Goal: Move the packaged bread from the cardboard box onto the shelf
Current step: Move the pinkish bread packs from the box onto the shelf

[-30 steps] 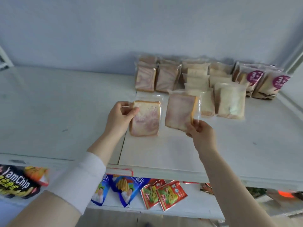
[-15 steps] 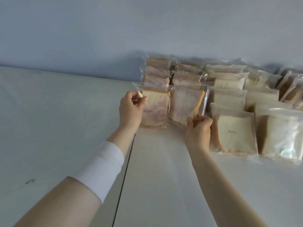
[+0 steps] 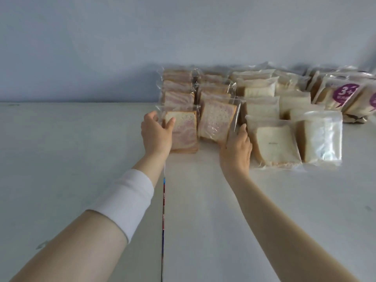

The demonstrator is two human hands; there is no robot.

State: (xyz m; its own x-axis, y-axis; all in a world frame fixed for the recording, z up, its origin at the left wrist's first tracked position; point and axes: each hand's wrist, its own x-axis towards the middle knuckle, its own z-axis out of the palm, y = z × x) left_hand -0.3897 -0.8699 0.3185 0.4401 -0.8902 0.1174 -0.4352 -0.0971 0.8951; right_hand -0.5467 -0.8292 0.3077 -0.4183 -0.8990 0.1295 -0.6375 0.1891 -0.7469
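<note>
Two clear-wrapped packs of pink-swirl bread stand at the front of their rows on the white shelf (image 3: 81,159). My left hand (image 3: 156,133) grips the left pack (image 3: 186,133) by its left edge, thumb on the front face, and the pack's base is on the shelf. My right hand (image 3: 236,147) holds the lower right corner of the right pack (image 3: 216,121), which leans back against the packs behind it. Several more pink-swirl packs (image 3: 179,86) are stacked behind, up to the wall. The cardboard box is out of view.
Rows of plain white bread packs (image 3: 274,143) fill the shelf right of my right hand. Packs with purple "3+" labels (image 3: 343,94) sit at the far right. A seam (image 3: 163,200) splits the shelf boards. The grey wall (image 3: 183,37) closes the back.
Both hands have carried the two pink-swirl packs forward and set them down against the back rows. The view has moved closer and higher, so the lower shelf with snack bags is gone.
</note>
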